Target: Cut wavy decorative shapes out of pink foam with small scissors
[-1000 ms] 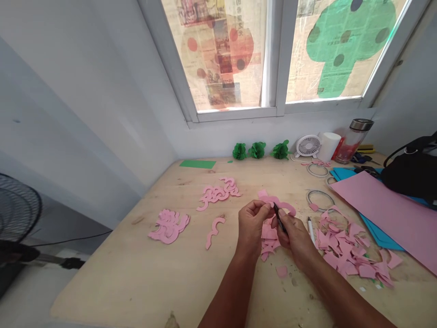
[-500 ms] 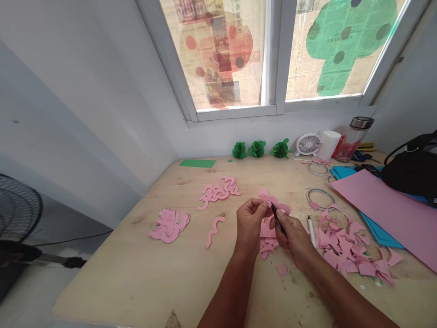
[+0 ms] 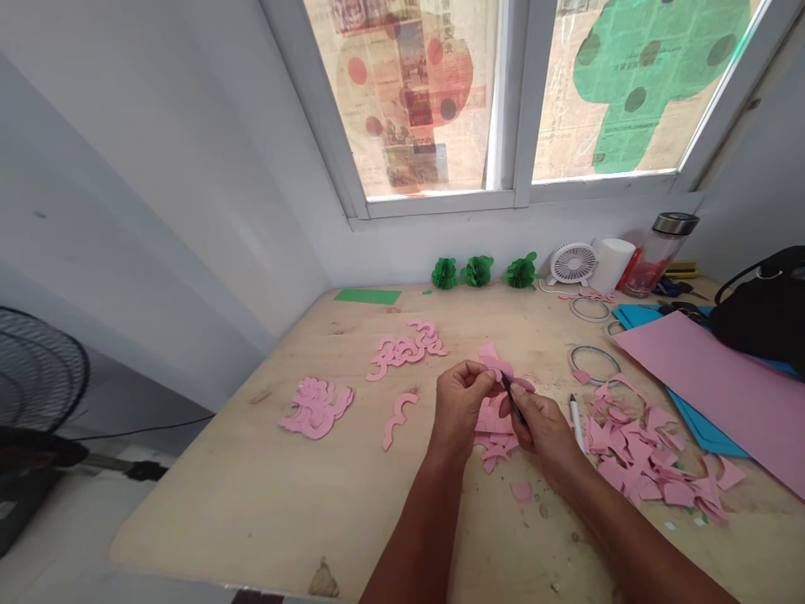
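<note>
My left hand [image 3: 464,398] pinches the edge of a curved piece of pink paper [image 3: 496,361]. My right hand [image 3: 541,428] is closed around a slim black pointed tool [image 3: 511,396], and its tip meets that paper beside my left fingertips. My fist hides the rest of the tool, so its exact kind is unclear. Beneath both hands lie more pink paper pieces [image 3: 494,440]. To the left are a wavy pink cut-out [image 3: 398,419], a stack of scalloped pink cut-outs [image 3: 318,408] and a cluster of curly ones [image 3: 402,348].
Pink scraps [image 3: 647,457] and a white pen [image 3: 576,424] lie right of my hands. Beyond them are metal rings [image 3: 594,364], pink sheets [image 3: 710,369] over blue ones, and a black bag [image 3: 764,306]. Green paper ornaments [image 3: 478,271], a small fan [image 3: 573,264] and a bottle [image 3: 663,252] line the wall.
The camera view has shifted slightly. Both hands keep their hold on the pink paper and the black tool, with barely any movement over the table.
</note>
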Action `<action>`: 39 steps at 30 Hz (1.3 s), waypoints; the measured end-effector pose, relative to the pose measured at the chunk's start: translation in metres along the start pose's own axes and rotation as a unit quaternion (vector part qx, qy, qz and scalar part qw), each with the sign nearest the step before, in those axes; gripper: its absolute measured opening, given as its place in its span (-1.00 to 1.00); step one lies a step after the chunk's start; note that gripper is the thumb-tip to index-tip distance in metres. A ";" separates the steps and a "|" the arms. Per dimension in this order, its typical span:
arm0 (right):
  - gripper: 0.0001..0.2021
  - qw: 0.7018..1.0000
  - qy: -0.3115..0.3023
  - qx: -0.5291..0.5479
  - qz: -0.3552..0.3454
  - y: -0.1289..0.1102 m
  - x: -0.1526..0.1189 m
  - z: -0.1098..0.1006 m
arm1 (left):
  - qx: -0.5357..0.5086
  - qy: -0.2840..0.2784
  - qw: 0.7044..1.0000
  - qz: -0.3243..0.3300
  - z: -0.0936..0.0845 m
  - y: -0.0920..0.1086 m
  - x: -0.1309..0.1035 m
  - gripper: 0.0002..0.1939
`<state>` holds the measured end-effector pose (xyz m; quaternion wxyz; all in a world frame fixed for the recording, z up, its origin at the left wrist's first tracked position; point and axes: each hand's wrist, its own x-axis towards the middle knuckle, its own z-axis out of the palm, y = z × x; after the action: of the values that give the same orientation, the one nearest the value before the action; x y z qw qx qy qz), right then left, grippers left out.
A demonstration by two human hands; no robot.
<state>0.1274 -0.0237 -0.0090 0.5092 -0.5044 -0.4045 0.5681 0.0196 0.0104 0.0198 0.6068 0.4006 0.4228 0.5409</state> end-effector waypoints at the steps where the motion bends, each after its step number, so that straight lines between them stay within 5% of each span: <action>1: -0.56 1.000 -0.001 0.000 -0.001 0.000 0.000 0.000 | -0.001 0.000 1.000 -0.001 0.000 0.000 0.000 -0.83; 39: -0.59 0.999 -0.008 0.035 0.011 0.002 -0.003 0.002 | -0.012 0.006 1.000 0.005 0.000 -0.003 0.001 -0.88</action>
<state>0.1245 -0.0265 -0.0105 0.5168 -0.4862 -0.3828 0.5915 0.0210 0.0106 0.0167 0.6063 0.3918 0.4180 0.5516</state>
